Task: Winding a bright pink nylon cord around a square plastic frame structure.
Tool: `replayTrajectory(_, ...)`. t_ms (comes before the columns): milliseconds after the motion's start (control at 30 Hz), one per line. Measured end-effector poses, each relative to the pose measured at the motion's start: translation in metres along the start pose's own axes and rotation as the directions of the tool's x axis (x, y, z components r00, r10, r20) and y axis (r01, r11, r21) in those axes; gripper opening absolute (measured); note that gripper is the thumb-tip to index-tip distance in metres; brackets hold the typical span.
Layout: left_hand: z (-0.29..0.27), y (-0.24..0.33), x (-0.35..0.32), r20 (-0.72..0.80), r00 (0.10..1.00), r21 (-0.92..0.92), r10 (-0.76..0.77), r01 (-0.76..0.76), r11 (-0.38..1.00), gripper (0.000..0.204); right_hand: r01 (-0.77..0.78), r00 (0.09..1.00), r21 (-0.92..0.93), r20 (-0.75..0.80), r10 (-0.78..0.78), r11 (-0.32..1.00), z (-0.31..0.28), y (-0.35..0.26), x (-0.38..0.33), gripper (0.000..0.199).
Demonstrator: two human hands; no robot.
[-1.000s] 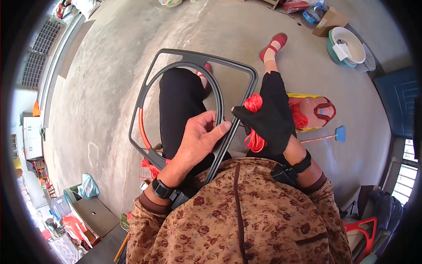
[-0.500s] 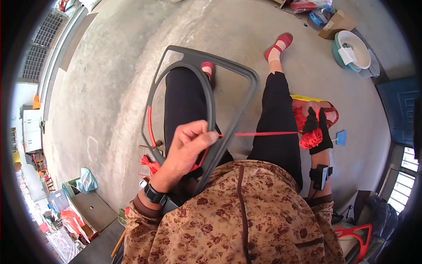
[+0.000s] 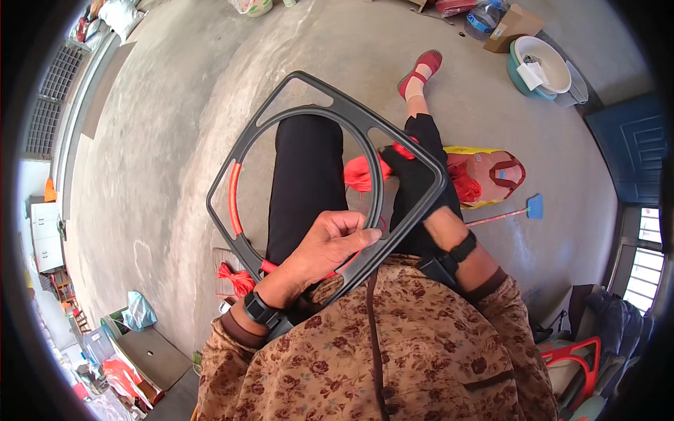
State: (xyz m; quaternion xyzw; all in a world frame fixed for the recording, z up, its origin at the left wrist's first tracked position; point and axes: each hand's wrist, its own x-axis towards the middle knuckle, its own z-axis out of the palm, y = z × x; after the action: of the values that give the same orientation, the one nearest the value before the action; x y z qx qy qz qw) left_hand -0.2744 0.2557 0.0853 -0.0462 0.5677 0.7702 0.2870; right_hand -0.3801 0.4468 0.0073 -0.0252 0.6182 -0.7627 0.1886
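Observation:
A dark grey plastic frame (image 3: 338,105) with a large round opening lies tilted over my lap. Red cord wraps part of its ring (image 3: 235,199) on the left, with more wrapping near the bottom. My left hand (image 3: 335,242) is closed on the ring's near right side, thumb and fingers pinching it. In a black glove, my right hand (image 3: 414,175) holds a bundle of red cord (image 3: 359,172) behind the frame's right side. The bundle shows through the round opening, and the frame partly hides the glove. A small loop of cord shows by my left thumb.
A red and yellow bag (image 3: 502,168) with red material stands beyond my right leg, beside a blue fly swatter (image 3: 534,206). Red cord (image 3: 237,279) lies on a small stool at left. Basins (image 3: 544,63) and a cardboard box (image 3: 514,28) stand far right.
My right hand has swung left with the red bundle, from beyond my right leg to behind the frame. The stretched cord is no longer taut. The frame has turned flatter toward the view.

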Motion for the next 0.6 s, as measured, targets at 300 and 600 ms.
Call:
replayTrajectory(300,0.000,-0.008,0.009,0.060,0.997,-0.022,-0.041,0.043,0.999,0.015,-0.411,0.836,0.547,0.545,0.063,0.729,0.036,-0.025,-0.014,0.030)
replayTrajectory(600,-0.003,-0.015,0.008,-0.018,1.000,0.078,0.014,-0.012,0.997,0.034,-0.421,0.806,0.544,0.592,0.024,0.726,0.034,-0.025,-0.017,0.028)
